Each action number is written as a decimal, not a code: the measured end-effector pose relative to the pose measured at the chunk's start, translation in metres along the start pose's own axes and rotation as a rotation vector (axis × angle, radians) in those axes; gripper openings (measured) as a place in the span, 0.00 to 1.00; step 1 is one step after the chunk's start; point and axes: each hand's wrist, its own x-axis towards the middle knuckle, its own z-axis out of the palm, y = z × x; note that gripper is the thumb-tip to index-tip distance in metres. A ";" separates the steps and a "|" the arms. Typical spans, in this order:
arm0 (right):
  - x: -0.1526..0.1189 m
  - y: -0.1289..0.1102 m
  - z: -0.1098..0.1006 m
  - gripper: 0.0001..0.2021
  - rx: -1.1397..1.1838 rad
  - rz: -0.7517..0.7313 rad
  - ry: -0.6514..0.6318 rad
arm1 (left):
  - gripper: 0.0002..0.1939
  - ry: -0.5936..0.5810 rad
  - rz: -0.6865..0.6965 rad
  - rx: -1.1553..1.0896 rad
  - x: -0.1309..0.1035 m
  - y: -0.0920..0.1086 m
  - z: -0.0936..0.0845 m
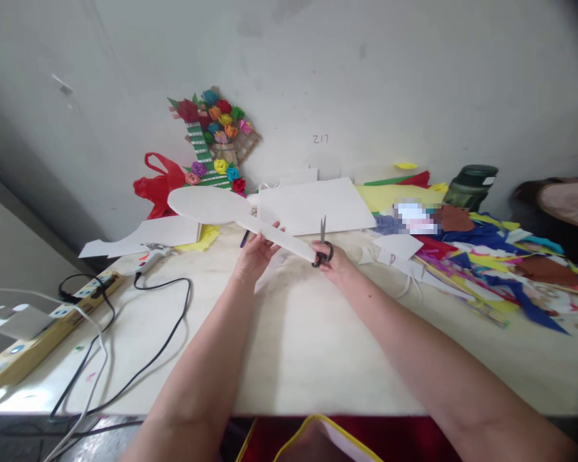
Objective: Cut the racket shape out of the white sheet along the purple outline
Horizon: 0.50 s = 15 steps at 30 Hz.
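A white spoon-shaped cutout (212, 204), with a broad oval end at the left and a long straight strip, is held up over the table. My left hand (257, 255) grips the strip near its middle, fingers closed around the lower edge. At the strip's right end, my right hand (334, 260) is closed on a pair of black-handled scissors (323, 240), blades pointing up. Its fingers also seem to touch the strip's end. Behind the cutout lies a large white sheet (318, 205).
A hot glue gun (151, 255) and a power strip (52, 327) with loose cords lie at the left. Paper-flower crafts (216, 141) and a red bag (158, 186) stand by the wall. Coloured scraps (501, 256) and a green bottle (472, 186) are at the right.
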 end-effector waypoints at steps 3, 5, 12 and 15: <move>0.002 -0.003 -0.005 0.13 0.036 0.085 -0.073 | 0.20 0.080 0.026 0.088 0.003 -0.003 -0.002; 0.001 -0.004 -0.005 0.13 0.036 0.129 -0.120 | 0.21 0.212 0.037 0.154 0.007 -0.008 -0.006; -0.011 0.002 0.009 0.06 -0.311 0.156 -0.163 | 0.21 0.487 0.159 0.199 0.014 -0.015 -0.008; -0.011 0.004 0.017 0.08 -0.483 0.107 0.006 | 0.20 0.459 0.168 0.182 0.011 -0.013 -0.006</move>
